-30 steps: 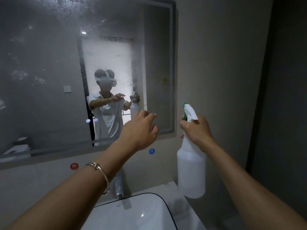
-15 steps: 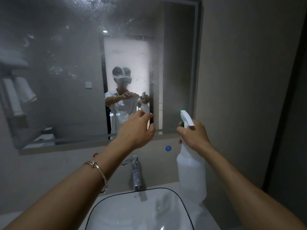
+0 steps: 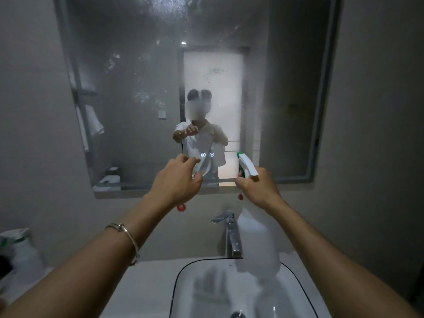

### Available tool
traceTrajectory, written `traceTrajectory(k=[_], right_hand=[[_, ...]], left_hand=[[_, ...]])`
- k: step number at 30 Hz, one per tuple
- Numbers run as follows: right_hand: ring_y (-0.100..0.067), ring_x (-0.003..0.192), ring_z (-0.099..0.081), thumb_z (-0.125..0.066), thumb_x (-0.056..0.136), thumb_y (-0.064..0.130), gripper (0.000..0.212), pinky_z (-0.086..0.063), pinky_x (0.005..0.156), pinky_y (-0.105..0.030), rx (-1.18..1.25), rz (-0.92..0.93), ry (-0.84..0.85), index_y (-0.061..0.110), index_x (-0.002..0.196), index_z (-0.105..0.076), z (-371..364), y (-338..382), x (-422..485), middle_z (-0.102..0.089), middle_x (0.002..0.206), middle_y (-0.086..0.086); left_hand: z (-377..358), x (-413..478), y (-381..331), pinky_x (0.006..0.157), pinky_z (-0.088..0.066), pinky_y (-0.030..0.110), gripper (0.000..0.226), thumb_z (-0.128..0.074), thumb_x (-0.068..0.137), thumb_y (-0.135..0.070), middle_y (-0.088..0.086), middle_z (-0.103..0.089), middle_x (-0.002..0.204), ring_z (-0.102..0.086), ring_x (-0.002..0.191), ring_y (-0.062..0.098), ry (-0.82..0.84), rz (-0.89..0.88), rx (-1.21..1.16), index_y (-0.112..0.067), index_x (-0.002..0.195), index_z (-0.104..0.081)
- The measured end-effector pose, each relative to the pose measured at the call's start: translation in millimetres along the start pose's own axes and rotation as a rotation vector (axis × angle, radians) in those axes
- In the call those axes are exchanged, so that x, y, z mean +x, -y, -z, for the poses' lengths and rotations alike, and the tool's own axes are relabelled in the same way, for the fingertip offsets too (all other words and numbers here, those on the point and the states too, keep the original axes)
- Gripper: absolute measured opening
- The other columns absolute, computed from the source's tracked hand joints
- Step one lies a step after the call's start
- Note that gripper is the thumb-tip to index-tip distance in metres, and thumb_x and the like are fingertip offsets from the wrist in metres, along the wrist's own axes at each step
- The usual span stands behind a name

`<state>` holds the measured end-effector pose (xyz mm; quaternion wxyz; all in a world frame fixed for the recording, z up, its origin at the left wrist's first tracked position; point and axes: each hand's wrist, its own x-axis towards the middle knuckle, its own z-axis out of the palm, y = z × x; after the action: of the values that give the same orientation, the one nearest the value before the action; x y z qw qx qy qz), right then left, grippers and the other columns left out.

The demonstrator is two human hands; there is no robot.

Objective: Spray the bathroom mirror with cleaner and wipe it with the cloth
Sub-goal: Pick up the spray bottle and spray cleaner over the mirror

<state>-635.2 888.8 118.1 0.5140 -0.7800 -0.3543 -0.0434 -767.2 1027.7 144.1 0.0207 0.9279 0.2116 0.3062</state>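
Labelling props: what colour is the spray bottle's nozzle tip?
Green nozzle tip on the white spray bottle; head view.

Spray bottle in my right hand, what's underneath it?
The white sink sits below the spray bottle, with the faucet just to its left. The bottle hides the sink's back right rim and whatever may lie there.

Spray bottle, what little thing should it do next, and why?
Probably squeeze the trigger, aimed lower: the right grip holds the spray bottle with its nozzle facing the mirror, and droplets show only on the upper glass.
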Motion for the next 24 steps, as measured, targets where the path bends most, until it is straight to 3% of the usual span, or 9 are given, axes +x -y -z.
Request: traceTrajectory(k=[3,9,13,17,21,24], right_hand=[[-0.025,0.057,-0.067,-0.055,0.073,0.014,0.013,-0.054,0.062,-0.044,0.004,0.022,0.026,0.003,0.068,-0.057,-26,15,1,-0.064,0.06,-0.01],[-0.03,0.065,-0.066,-0.051,0.067,0.025,0.015,-0.056,0.063,-0.05,0.065,0.095,0.038,0.012,0.073,-0.054,-70,54,3,-0.062,0.068,-0.01],[-0.034,0.063,-0.065,-0.054,0.073,0.02,0.017,-0.055,0.06,-0.05,0.031,0.131,0.063,0.004,0.069,-0.059,-105,71,1,-0.064,0.063,-0.014],[-0.021,0.057,-0.067,-0.058,0.082,0.015,0.012,-0.057,0.062,-0.044,0.078,0.157,0.074,0.006,0.075,-0.061,-141,88,-3,-0.066,0.066,-0.01],[-0.019,0.058,-0.068,-0.057,0.084,0.012,0.009,-0.052,0.05,-0.026,0.112,0.169,0.132,0.004,0.086,-0.059,-164,114,-6,-0.065,0.076,-0.013],[-0.024,0.058,-0.068,-0.057,0.081,0.009,0.013,-0.051,0.051,-0.03,0.143,0.158,0.165,-0.003,0.084,-0.061,-184,129,-11,-0.065,0.073,-0.016]], left_hand=[[11,-7,31,0.09,-0.041,0.037,0.045,-0.04,0.095,-0.036,0.005,-0.044,0.136,-0.043,0.121,0.021,-0.01,0.035,0.02,-0.023,0.138,-0.041],[32,-23,86,0.09,-0.041,0.036,0.046,-0.041,0.094,-0.035,0.007,-0.044,0.137,-0.044,0.121,0.021,-0.037,0.111,0.036,-0.022,0.138,-0.04],[40,-37,115,0.09,-0.041,0.037,0.045,-0.043,0.094,-0.035,0.006,-0.045,0.136,-0.044,0.121,0.022,-0.039,0.146,0.038,-0.022,0.137,-0.043],[49,-53,149,0.091,-0.041,0.04,0.043,-0.043,0.093,-0.036,0.006,-0.046,0.134,-0.044,0.12,0.025,-0.046,0.196,0.065,-0.023,0.134,-0.047],[58,-63,181,0.093,-0.045,0.043,0.042,-0.043,0.092,-0.036,0.004,-0.047,0.133,-0.046,0.12,0.025,-0.049,0.247,0.054,-0.023,0.131,-0.049],[60,-68,197,0.092,-0.045,0.042,0.042,-0.043,0.092,-0.036,0.003,-0.048,0.133,-0.046,0.119,0.024,-0.044,0.266,0.044,-0.023,0.132,-0.048]])
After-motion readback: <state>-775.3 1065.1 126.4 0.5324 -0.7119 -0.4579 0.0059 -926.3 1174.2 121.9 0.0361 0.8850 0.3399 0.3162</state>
